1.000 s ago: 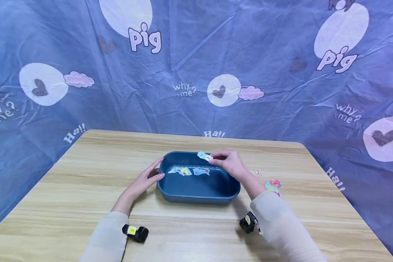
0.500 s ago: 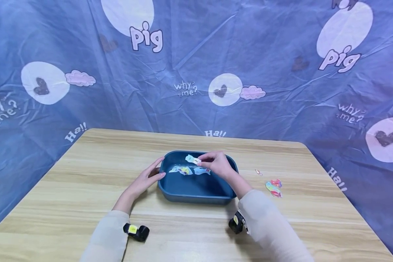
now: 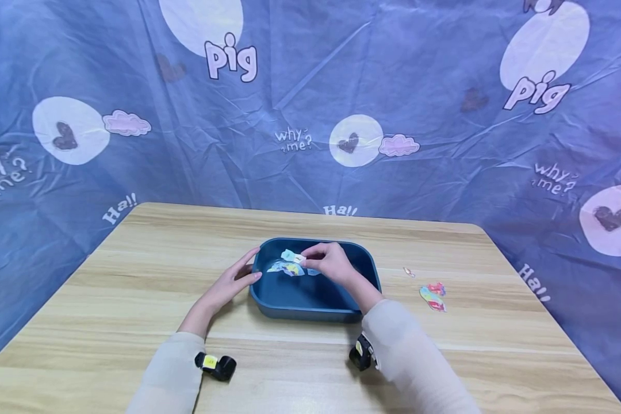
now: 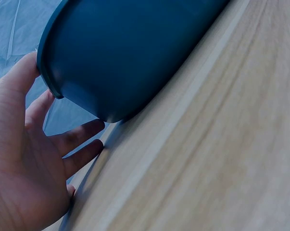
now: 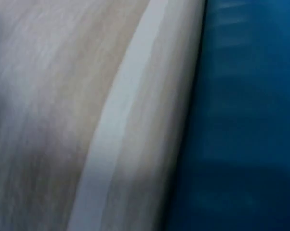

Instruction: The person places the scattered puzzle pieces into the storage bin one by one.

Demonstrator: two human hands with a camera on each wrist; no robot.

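Observation:
A dark blue rectangular tub (image 3: 310,293) with rounded corners stands on the table. My left hand (image 3: 236,275) rests against its left end, thumb and index finger touching the rim; the left wrist view shows that hand (image 4: 34,154) with fairly straight, spread fingers. Over the tub, my right hand (image 3: 331,263) pinches a small pale-blue and white cutout (image 3: 291,256) between thumb and fingertips. Below it lies a colourful flat cutout (image 3: 290,268) with a yellow patch. A blue cutout (image 3: 313,272) beside that is partly hidden by my right hand. The right wrist view shows no hand.
Right of the tub, a small pale cutout (image 3: 409,272) lies on the wooden table (image 3: 150,287). Farther right are a red cutout (image 3: 437,288) and a green-and-red one (image 3: 432,299), close together. A blue printed cloth (image 3: 269,172) hangs behind the table.
My right hand has moved left over the tub with the pale cutout, which now hangs above the yellow-patched one. The left hand has stayed at the rim.

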